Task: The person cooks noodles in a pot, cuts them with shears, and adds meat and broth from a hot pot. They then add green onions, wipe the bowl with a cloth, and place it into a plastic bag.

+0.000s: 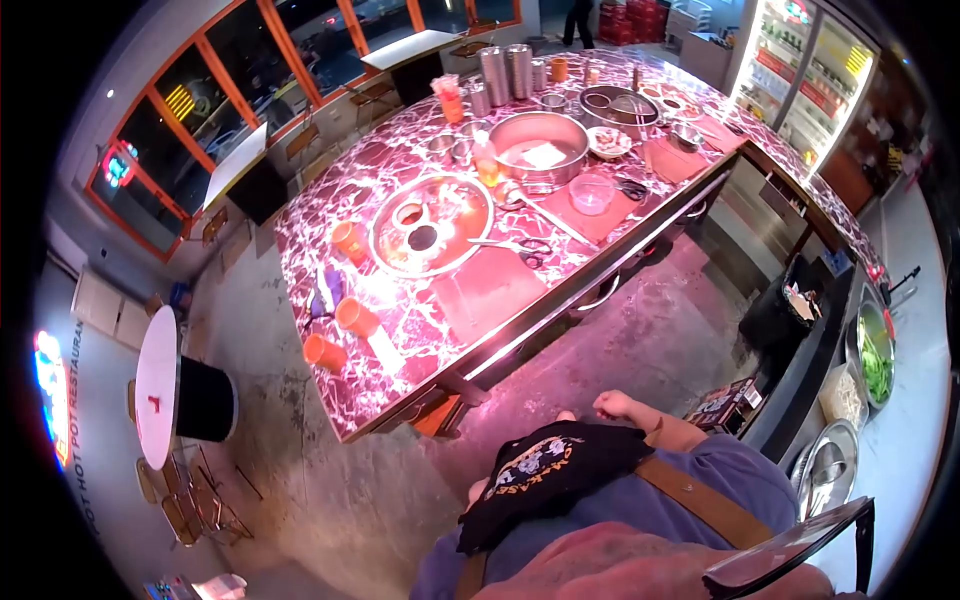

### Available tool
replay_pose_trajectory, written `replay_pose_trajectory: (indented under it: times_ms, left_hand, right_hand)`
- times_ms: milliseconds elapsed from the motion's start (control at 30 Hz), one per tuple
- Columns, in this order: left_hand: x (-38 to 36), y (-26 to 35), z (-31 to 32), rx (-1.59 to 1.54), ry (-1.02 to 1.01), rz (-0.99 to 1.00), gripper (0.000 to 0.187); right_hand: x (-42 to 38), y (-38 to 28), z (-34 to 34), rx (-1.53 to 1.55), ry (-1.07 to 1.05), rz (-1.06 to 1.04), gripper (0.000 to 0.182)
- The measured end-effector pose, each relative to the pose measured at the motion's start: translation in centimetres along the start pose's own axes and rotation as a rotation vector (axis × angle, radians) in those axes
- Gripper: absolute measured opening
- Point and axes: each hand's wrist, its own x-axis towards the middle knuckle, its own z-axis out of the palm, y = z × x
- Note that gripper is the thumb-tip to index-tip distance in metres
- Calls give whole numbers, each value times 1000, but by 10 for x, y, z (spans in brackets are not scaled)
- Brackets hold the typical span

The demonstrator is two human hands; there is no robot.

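Observation:
My right hand (613, 403) hangs in front of my body over the floor, its fingers curled in, with nothing visible in them. Only a sliver of my left hand (478, 490) shows at the edge of my black apron (550, 462); its fingers are hidden. Neither hand touches the marbled counter (405, 345) ahead. Nearest on that counter are a reddish mat (488, 292), scissors (537, 248) and a round tray (385, 245) with two cups. Orange cups (356, 316) stand near the left corner.
Behind the mats are a large metal pot (540, 150), a clear bowl (592, 194) and tall metal cylinders (518, 72). On my right, a side counter (915, 330) holds a bowl of greens (876, 352) above a bin (780, 310) and a box (725, 403). A round table (155, 390) stands left.

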Motion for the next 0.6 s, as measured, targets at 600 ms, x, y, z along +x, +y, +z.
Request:
replay_pose_trajectory:
  times_ms: [600]
  left_hand:
    - [224,224,-202,-843,29,-40,23]
  right_hand:
    - [-21,126,-79,448,406,352,25]
